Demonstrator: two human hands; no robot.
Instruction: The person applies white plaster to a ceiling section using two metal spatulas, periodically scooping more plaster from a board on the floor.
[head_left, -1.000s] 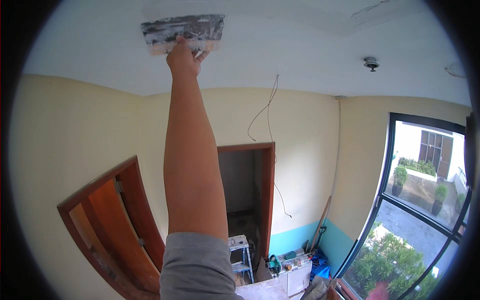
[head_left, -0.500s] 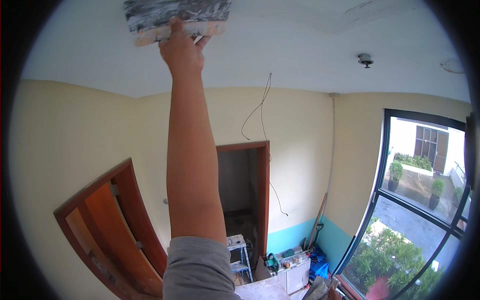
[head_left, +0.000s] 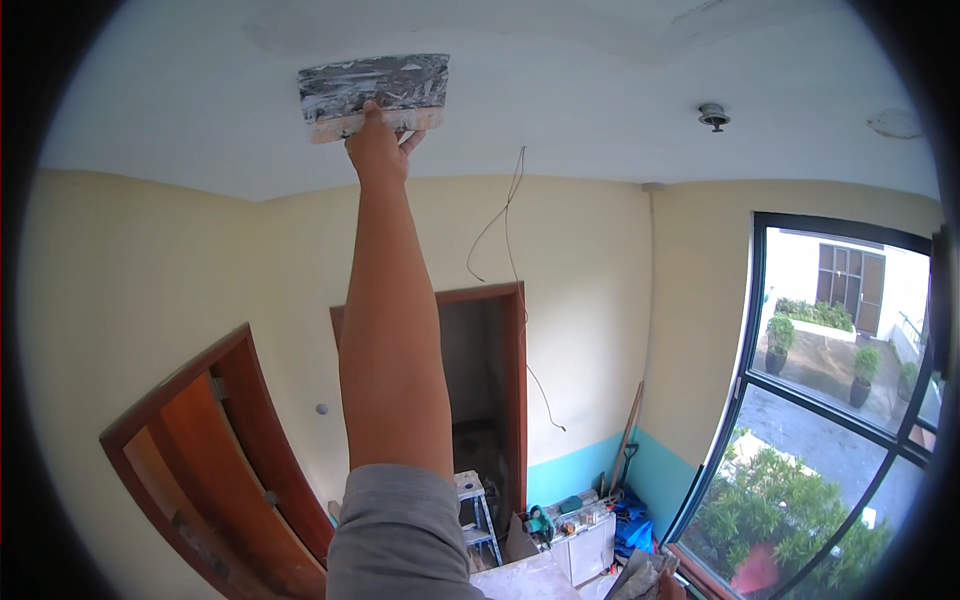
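My left hand [head_left: 378, 148] is raised high at the end of a bare forearm. It grips the lower edge of a wide putty knife [head_left: 400, 82]. One digit presses on the near face of the blade while another reaches behind at the right. White and grey smears cover the dark blade, and a pale, orange-stained strip runs along its held edge. Overhead, the blade lies at or very close to the white ceiling [head_left: 580, 95]; whether it touches cannot be told. A grey sleeve covers my upper arm. My right hand does not show.
A metal fitting [head_left: 713, 117] sticks out of the ceiling. Thin loose wires [head_left: 507, 205] hang down the far wall. Below stand a stepladder [head_left: 478, 515] and a white cabinet [head_left: 590, 548] with tools on top. A dark-framed window [head_left: 755, 300] is at right, an orange-brown door [head_left: 215, 440] at left.
My left hand has brought the putty knife lower in the picture, toward the far wall, and slightly right. The whole blade now shows. The view has shifted a little.
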